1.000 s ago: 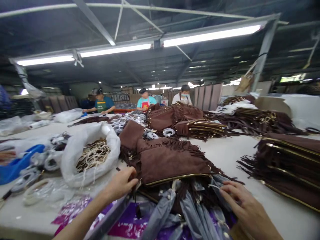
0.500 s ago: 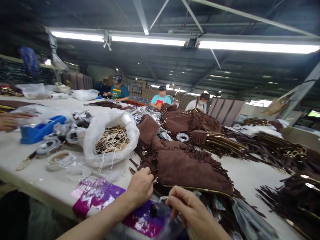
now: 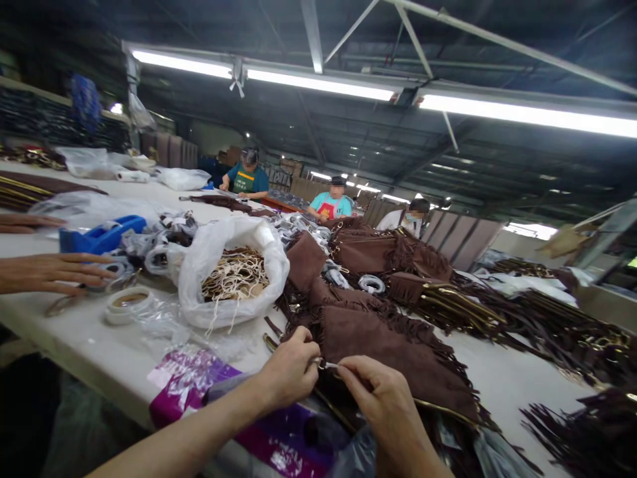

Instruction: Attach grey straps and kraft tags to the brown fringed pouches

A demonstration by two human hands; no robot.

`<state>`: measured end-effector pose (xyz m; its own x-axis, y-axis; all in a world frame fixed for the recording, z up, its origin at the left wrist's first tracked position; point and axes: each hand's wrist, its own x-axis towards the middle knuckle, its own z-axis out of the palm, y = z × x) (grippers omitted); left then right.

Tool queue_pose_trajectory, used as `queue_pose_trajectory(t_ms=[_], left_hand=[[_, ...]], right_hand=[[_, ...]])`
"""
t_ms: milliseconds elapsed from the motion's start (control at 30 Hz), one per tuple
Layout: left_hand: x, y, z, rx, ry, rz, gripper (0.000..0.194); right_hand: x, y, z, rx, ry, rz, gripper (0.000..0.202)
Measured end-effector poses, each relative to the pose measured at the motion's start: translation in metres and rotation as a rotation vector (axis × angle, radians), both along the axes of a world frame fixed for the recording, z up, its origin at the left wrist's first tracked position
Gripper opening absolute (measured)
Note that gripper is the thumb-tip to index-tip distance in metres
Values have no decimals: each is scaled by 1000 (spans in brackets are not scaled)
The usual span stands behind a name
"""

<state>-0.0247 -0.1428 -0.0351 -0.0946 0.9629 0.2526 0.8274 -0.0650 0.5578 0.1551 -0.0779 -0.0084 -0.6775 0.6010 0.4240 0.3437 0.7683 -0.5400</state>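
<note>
A dark brown suede bag with fringe and a gold zip edge lies on the table in front of me. At its near left corner, my left hand is closed, its fingertips pinched. My right hand is pinched too, just to the right. A short white string runs between the two sets of fingertips, beside a small metal fitting on the bag. Left of the bag, a white plastic bag stands open and holds many tags on pale strings. Under my left forearm lies purple plastic packaging.
At the left edge a co-worker's hands reach over the table, near a blue tape dispenser and a tape roll. More brown fringed bags and gold-edged pieces are piled behind and right. Several people work across the table.
My hands have come closer together, the right one moving up to the left fingertips with the string. A co-worker's hand now reaches in at left. The view has shifted slightly.
</note>
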Motion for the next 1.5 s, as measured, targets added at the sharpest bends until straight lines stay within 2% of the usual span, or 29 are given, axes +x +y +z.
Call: queue_pose_trajectory(t_ms=[100,200,333,633,833,1167,1367,1433,1500], left_hand=[[-3,0,0,-5,26,-31,6],[-5,1,-1,-27,74,-47,13],[-5,1,-1,-41,86,-43,12],[-8,0,1,-30,59,-35,13],[-10,-1,8,-30,56,-49,15],[-23,4,23,-26,111,-102,20],[-34,20,37,1,187,-182,12],[-33,20,40,47,222,-114,11],[-26,12,40,134,237,21,12]], right_hand=[[-3,9,2,89,-122,3,24],[-6,13,6,201,-268,8,21],[-12,13,13,317,-395,-12,19],[-30,8,36,412,-677,-29,21],[-42,8,44,439,-796,2,21],[-49,22,35,420,-797,115,20],[-54,43,25,134,-526,268,20],[-57,50,22,108,-503,262,24],[-59,55,20,72,-472,255,30]])
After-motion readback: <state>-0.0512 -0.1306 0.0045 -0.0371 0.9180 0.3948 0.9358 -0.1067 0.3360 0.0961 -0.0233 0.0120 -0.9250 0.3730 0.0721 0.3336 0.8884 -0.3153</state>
